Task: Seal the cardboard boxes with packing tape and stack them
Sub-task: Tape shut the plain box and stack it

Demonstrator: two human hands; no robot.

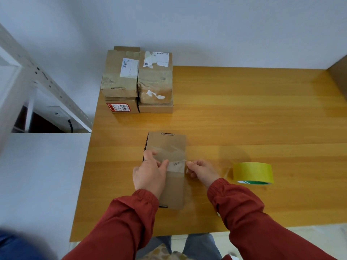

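Note:
A brown cardboard box (169,143) lies lengthways on the wooden table (244,119) in front of me. A strip of clear tape (175,167) runs across its top. My left hand (149,174) rests on the box's left side, fingers over the edge and thumb pressing the strip. My right hand (201,170) pinches the strip's end at the box's right edge. A yellow roll of packing tape (252,172) stands on the table to the right of my right hand.
Two stacks of taped cardboard boxes (137,79) stand side by side at the table's far left corner against the white wall. A cardboard panel (339,76) shows at the far right edge. White shelving (43,85) stands left of the table.

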